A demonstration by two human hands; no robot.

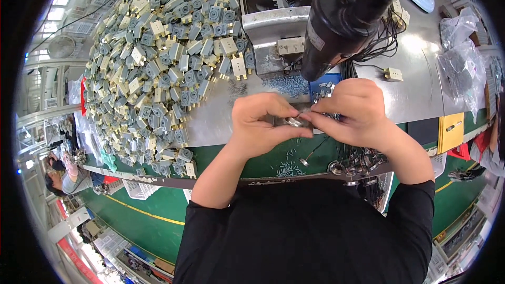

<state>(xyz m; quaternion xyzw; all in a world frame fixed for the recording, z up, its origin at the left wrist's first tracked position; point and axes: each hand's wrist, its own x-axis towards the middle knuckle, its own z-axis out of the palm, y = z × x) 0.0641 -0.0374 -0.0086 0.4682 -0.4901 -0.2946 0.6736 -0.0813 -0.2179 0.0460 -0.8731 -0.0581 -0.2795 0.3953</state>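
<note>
Both of my hands meet over the near edge of the metal worktable. Between thumb and index finger, my left hand [260, 123] grips a small shiny round metal part [294, 121]. Pinched closed, the fingertips of my right hand [353, 111] press against the same part from the other side. Fingers cover most of it, so its exact kind does not show. Just beyond the hands are a heap of small screws [289, 85] and a blue tray [329, 80] with little metal pieces. Below them, more loose screws [290, 169] lie on a green surface.
A big pile of grey and cream plug-like parts [168, 52] covers the left. A screw-feeding machine [276, 16] stands at the back, beside a black cylindrical tool [329, 31] overhead. Wired metal discs [357, 163] sit at front right; plastic bags [463, 68] lie far right.
</note>
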